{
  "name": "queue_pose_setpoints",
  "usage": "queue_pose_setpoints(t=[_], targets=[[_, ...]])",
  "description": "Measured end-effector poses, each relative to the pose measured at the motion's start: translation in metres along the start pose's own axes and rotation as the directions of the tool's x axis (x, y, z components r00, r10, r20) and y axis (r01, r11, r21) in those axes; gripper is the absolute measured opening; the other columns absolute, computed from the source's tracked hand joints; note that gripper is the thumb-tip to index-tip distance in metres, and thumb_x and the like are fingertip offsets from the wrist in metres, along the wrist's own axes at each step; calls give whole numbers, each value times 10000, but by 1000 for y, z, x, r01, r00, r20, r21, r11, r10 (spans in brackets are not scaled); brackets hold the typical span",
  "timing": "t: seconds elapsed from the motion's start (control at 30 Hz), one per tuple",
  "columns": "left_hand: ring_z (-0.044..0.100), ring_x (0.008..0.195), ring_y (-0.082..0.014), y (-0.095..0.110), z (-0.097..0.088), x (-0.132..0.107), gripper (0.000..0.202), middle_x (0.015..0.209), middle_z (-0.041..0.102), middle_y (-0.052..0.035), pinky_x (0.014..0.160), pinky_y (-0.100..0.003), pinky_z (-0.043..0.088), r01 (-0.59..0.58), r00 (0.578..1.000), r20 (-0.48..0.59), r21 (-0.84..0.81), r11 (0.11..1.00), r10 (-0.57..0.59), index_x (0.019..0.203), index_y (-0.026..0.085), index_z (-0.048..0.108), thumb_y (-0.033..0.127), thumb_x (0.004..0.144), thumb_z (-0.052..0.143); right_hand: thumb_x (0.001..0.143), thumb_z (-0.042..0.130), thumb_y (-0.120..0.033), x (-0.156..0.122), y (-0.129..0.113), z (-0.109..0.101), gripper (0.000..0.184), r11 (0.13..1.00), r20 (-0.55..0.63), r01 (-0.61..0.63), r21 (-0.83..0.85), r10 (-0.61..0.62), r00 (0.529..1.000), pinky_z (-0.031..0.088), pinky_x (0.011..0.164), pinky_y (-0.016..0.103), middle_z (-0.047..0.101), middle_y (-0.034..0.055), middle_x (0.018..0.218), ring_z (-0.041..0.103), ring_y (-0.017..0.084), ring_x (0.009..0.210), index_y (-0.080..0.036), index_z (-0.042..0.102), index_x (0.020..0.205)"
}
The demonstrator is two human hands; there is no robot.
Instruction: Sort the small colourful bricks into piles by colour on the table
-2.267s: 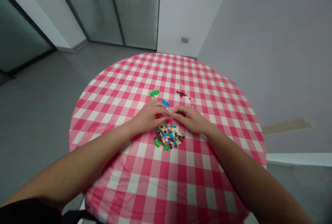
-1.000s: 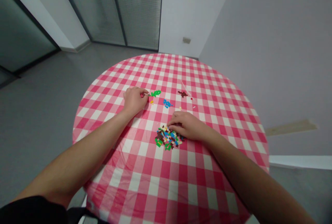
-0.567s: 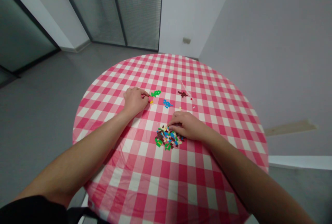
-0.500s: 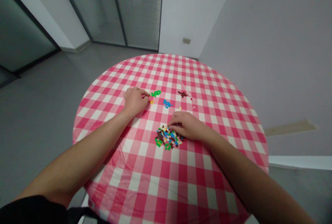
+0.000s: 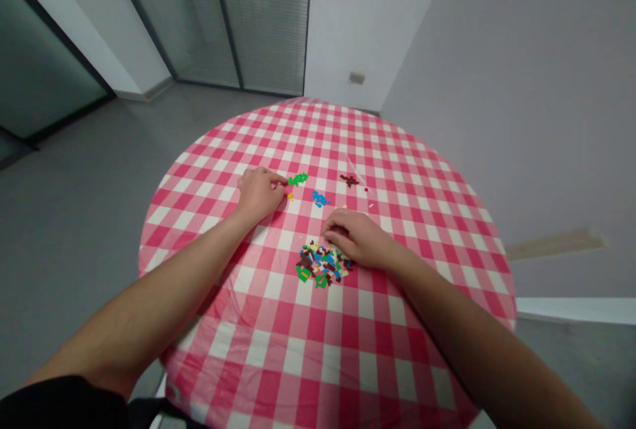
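Note:
A mixed heap of small toy bricks in brown, green, blue, white and yellow lies near the middle of the table. Just above its far right edge is my right hand, thumb and forefinger pinched together; whatever is between them is too small to name. My left hand rests farther off to the left, thumb and forefinger slightly apart. Its fingertips are beside a green brick pile and a few yellow bricks. Between the hands sits a blue brick pile.
A brown brick pile lies at the far right, with a single red brick and a white piece near it. Everything is on a round table with a red-and-white checked cloth. Walls and glass panels stand beyond.
My right hand has drawn slightly up and away from the heap, its fingers pinched. My left hand has stayed almost still beside the green pile.

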State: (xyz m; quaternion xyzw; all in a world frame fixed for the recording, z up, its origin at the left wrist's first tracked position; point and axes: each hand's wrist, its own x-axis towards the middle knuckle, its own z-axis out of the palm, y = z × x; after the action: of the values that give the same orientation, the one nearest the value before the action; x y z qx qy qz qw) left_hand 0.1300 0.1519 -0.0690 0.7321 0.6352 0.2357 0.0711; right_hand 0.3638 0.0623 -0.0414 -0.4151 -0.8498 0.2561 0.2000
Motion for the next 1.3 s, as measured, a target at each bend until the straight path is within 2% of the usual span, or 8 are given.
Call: queue_pose_setpoints(t=[0.17,0.3,0.6,0.73,0.87,1.03,1.13,1.3], targets=[[577,1006,-283,3,1,-1,274,948,711,-59,938,-447,420,-20,1000,-21,-73,997,19,909,260,792,240,806,539,895,541,-202,-1,7,-5,113,995,-241,-52,83,70,968,485,706,297,702,51,874,635,170,780,-194,654,883],[573,979,-273,5,2,-2,234,898,700,-62,927,-443,420,-65,998,-23,-132,989,63,853,248,788,240,796,562,883,562,-228,0,11,-5,105,988,-354,-94,124,132,926,511,726,329,720,67,904,660,197,823,-205,663,903],[589,932,-257,9,-1,-6,188,861,712,-46,929,-441,416,-97,995,-2,-197,976,99,796,224,770,204,776,585,864,576,-216,1,23,0,73,982,-350,-155,104,182,919,463,641,303,641,45,829,581,164,701,-208,520,910],[602,882,-231,10,-1,-8,164,827,700,-37,901,-414,442,-174,984,-15,-258,950,176,811,214,763,198,776,604,867,572,-232,2,25,2,84,984,-361,-149,94,173,916,448,639,302,625,40,819,572,166,701,-209,499,902],[586,893,-226,18,0,-19,154,841,684,-42,884,-412,438,-325,943,-42,-337,884,330,851,221,766,191,794,626,872,571,-237,4,23,7,104,981,-354,-145,125,181,917,442,623,288,606,21,788,568,155,680,-216,470,877],[573,889,-214,32,0,-32,154,858,659,-33,875,-410,426,-535,819,-37,-405,741,572,933,250,747,199,808,674,879,585,-251,4,22,17,126,968,-368,-73,240,160,916,469,645,294,602,19,802,593,162,723,-225,462,883],[567,857,-199,35,0,-34,120,823,645,-24,854,-393,420,-606,765,-67,-411,681,640,917,238,737,193,833,664,886,587,-255,4,21,20,121,957,-371,-36,289,147,917,490,674,304,603,23,818,606,169,761,-228,469,896],[575,871,-196,37,0,-35,97,840,655,-28,856,-381,427,-592,785,-97,-408,695,612,913,230,728,208,853,655,886,588,-259,4,19,21,135,942,-356,-18,334,144,923,510,689,312,608,26,848,624,171,782,-233,458,911]])
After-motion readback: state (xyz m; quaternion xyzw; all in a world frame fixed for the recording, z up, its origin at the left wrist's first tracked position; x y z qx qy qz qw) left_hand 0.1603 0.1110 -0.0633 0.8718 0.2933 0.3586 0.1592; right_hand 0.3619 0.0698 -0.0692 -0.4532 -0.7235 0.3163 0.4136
